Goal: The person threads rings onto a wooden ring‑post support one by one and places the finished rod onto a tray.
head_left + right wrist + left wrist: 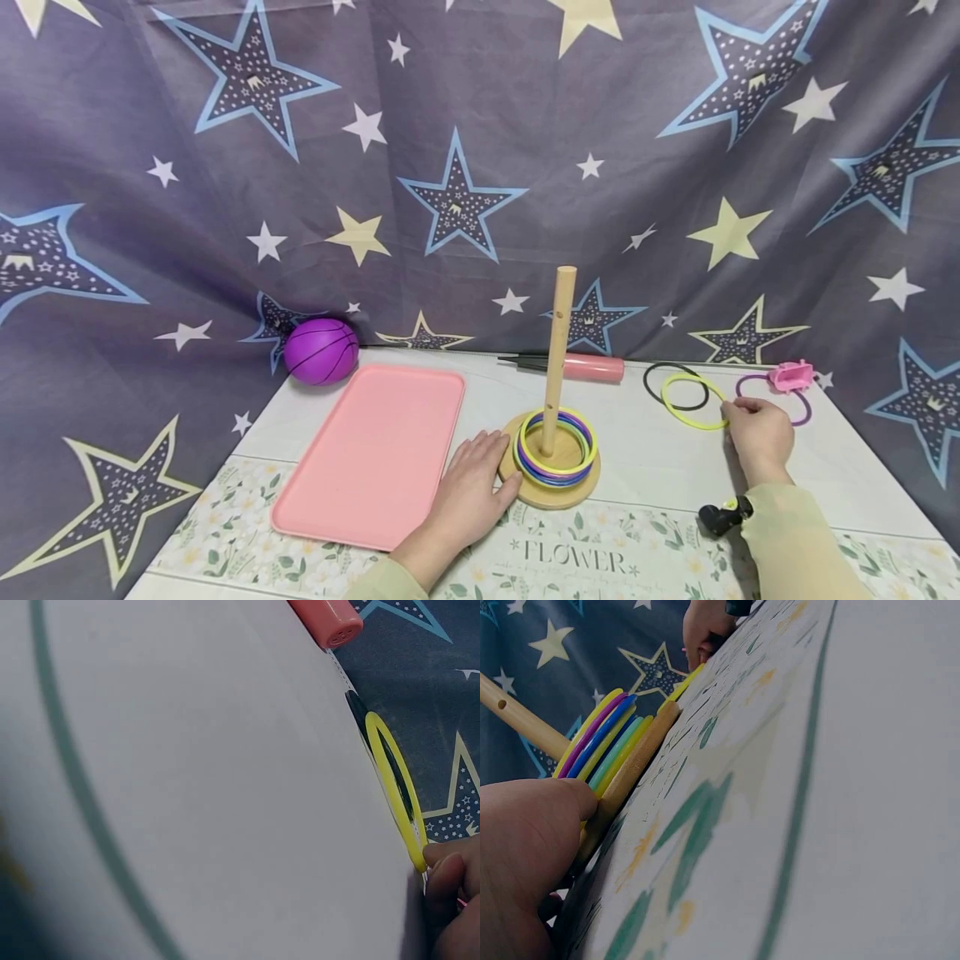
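Note:
A wooden peg stand (558,358) holds a stack of coloured rings (555,475) around the foot of its post, yellow on top with purple, blue and green below. My left hand (474,483) rests against the left edge of the round base, fingers extended; in the left wrist view the thumb (577,796) lies by the stack. On the right, my right hand (759,433) pinches the near right side of a yellow ring (693,427), which overlaps a black ring (652,385). A purple ring (808,408) lies just behind that hand.
A pink tray (375,450) lies left of the stand, with a purple ball (321,352) behind it. At the back lies a pink hand pump (596,367). A small pink object (792,377) sits by the purple ring. A starry curtain (480,108) borders the table.

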